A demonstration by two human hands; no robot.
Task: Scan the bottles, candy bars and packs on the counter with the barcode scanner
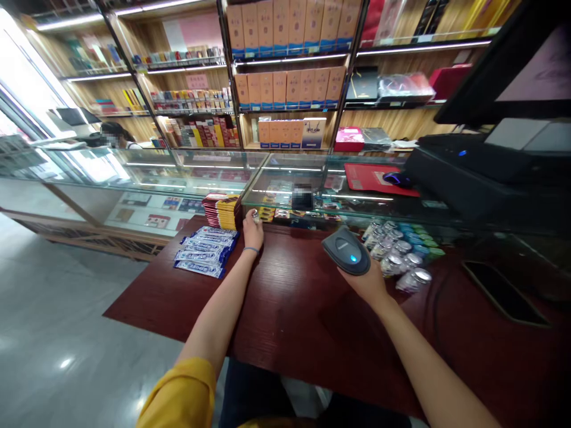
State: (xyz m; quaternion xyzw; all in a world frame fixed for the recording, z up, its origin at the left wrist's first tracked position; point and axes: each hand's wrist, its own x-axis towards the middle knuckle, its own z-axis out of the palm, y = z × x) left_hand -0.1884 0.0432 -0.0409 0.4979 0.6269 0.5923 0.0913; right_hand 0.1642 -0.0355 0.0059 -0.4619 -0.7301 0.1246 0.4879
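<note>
My left hand [253, 233] is closed around a small silver-capped bottle [256, 217], mostly hidden by the fingers, at the far edge of the dark red wooden table [285, 321]. Just left of it stands a stack of yellow and red flat packs [222, 211]. Nearer me lie several blue and white wrapped packets [205, 251], fanned in a row. In my right hand [368, 282] is a dark grey barcode scanner [347, 251] with a blue light on top. Beside that hand, several silver-lidded bottles [392, 261] stand in rows, with blue and green small items [417, 241] behind them.
A glass display counter [285, 172] runs along the table's far side. On it lie a red mat [375, 179] and a mouse [396, 178]. A black phone-like slab [504, 292] rests at right, below a monitor [530, 71]. Another person [116, 138] is behind the counter at left.
</note>
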